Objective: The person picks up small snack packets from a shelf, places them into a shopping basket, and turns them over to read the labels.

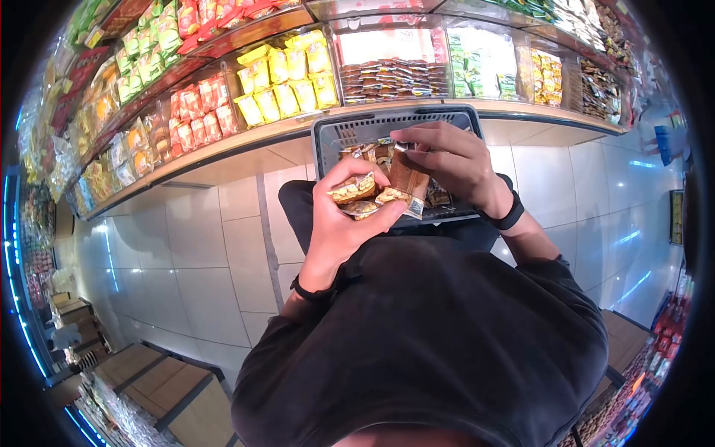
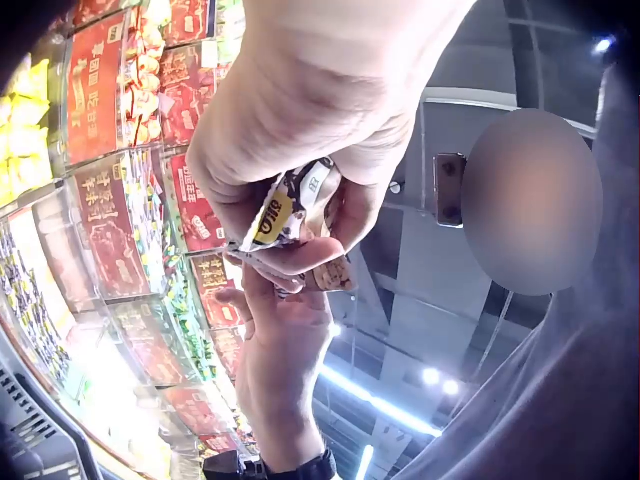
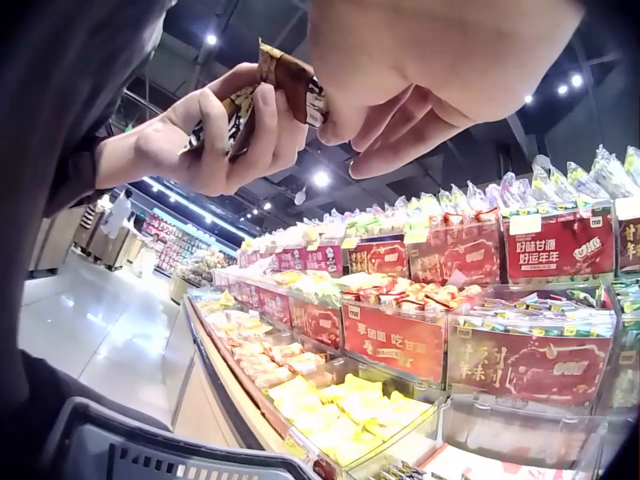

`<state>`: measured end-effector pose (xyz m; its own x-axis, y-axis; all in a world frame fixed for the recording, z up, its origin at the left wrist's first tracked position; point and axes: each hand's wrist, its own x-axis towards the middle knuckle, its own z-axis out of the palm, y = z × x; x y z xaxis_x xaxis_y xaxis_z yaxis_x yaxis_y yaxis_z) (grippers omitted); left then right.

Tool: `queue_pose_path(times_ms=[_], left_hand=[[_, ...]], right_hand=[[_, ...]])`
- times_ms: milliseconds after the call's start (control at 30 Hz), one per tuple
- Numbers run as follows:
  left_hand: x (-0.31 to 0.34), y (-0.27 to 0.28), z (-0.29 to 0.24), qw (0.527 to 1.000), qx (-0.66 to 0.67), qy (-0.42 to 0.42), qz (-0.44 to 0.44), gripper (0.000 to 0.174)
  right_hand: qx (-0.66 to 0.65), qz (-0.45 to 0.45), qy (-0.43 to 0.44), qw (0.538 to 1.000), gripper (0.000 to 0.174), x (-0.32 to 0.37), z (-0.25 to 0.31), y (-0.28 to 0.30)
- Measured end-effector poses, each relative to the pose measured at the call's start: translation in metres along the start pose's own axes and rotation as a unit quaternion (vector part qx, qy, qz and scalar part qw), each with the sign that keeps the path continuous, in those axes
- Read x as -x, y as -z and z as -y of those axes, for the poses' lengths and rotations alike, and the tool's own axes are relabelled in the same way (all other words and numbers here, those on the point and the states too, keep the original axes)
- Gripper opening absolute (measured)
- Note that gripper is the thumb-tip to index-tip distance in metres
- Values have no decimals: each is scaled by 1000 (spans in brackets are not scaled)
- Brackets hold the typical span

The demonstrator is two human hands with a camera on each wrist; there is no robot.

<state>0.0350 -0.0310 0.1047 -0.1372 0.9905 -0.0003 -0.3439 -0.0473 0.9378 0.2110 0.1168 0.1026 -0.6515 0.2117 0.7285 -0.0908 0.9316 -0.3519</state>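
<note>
Over a grey plastic basket (image 1: 322, 160), my left hand (image 1: 331, 235) grips several small snack packets (image 1: 351, 191) with brown and yellow print. A brown packet (image 1: 408, 181) stands out from between its thumb and fingers. My right hand (image 1: 458, 160) comes from the other side and pinches the top end of that brown packet. In the right wrist view, the right thumb is at one end of the brown packet (image 3: 287, 76) while the left hand (image 3: 225, 140) holds the rest. More brown packets lie in the basket, partly hidden by both hands.
Ahead of the basket runs a shelf edge (image 1: 521, 112) with bins of yellow bags (image 1: 287, 74), red bags (image 1: 199, 115) and stacked dark packets (image 1: 395, 78). Tiled floor (image 1: 197, 287) lies to the left. Wooden crates (image 1: 167, 387) stand behind on the left.
</note>
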Motion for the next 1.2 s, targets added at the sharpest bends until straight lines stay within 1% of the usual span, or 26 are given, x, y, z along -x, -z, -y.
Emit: queue_pose_path(times_ms=[100,233,333,400,433,500,533,567,600,633,667,700,733,767,800,833,867,900,933,967,1000,1033,1067,1133,1167,1200], left_hand=[[2,2,1,999,-39,-18,-20,33],[2,4,1,999,-45,-6,-24,34],[1,8,3,997,-66,-39,7,35],[0,9,-3,995,87,44,16,30],[-3,13,-2,995,87,43,17,30],[-11,24,10,974,204,93,37,23],[-13,30,17,974,204,92,42,23],[-16,35,25,964,232,121,41,20],[-20,37,29,953,259,150,41,18],[-21,34,29,945,280,171,5,17],[-25,37,35,944,283,170,13,17],[-28,45,47,943,274,189,7,19],[-31,50,58,941,265,208,-1,21],[-32,51,68,944,278,176,-33,16],[-35,54,73,943,282,175,-29,16],[-39,60,77,955,239,167,-53,14],[-41,66,78,965,194,158,-77,12],[-42,70,79,965,192,153,-92,9],[-42,73,79,965,196,150,-91,9],[-42,77,79,963,206,147,-88,9],[-41,79,80,962,216,145,-86,9],[-42,80,82,959,215,157,-93,9],[-42,80,82,959,218,154,-94,9],[-40,77,81,961,204,160,-100,9],[-39,75,79,954,224,165,-114,12],[-38,75,79,954,223,166,-114,12]], right_hand=[[-9,-3,4,1000,17,-2,1,-1],[-23,-4,3,1000,17,-2,1,-3],[-39,4,-3,999,15,-1,1,-2],[-49,12,-9,999,13,-3,2,-1],[-76,26,-21,997,13,-5,2,1],[-100,39,-31,994,13,-5,4,4],[-134,65,-56,987,15,-4,4,6],[-165,90,-82,979,18,-4,5,10],[-215,94,-118,965,19,-2,7,7],[-230,104,-144,957,17,-1,8,5],[-244,115,-170,948,16,1,9,3],[-243,117,-204,941,17,2,9,1],[-236,118,-206,942,17,-1,7,0],[-209,106,-261,936,23,-6,4,-1],[-182,94,-314,927,31,-9,1,-1],[-139,85,-295,942,43,-9,-18,0],[-57,42,-269,961,37,-4,-44,-5],[34,79,-299,950,31,-1,-78,-2],[66,11,-287,956,15,-13,-98,1],[131,20,-229,964,17,-8,-142,3],[203,40,-212,955,19,-1,-185,3],[300,104,-200,927,23,1,-217,6],[301,106,-196,927,23,9,-251,5],[446,234,-84,860,22,34,-309,-5],[448,234,-78,859,22,45,-324,-11],[468,270,-70,838,22,53,-339,-16]])
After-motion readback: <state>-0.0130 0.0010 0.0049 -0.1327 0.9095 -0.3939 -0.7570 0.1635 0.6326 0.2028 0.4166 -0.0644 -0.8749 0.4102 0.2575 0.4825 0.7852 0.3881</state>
